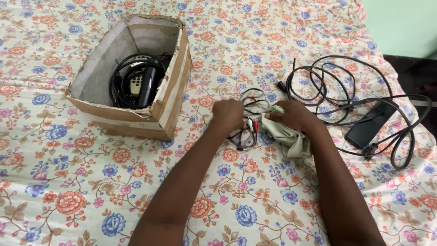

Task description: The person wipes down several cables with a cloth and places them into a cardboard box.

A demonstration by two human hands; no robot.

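Note:
My left hand (229, 115) is closed around a thin black audio-video cable (250, 96) with red and white plugs (253, 124), on a floral bedsheet (227, 182). Right beside it, my right hand (295, 115) presses a crumpled beige cloth (291, 136) against the cable's plug end. Part of the cable coil shows above and between both hands; the rest is hidden under them.
An open cardboard box (170, 95) at the upper left holds coiled black cables and remote controls (141, 82). To the right lies a black power adapter (371, 124) amid loose loops of thick black cord (327, 86). A green wall (405, 27) stands at the top right.

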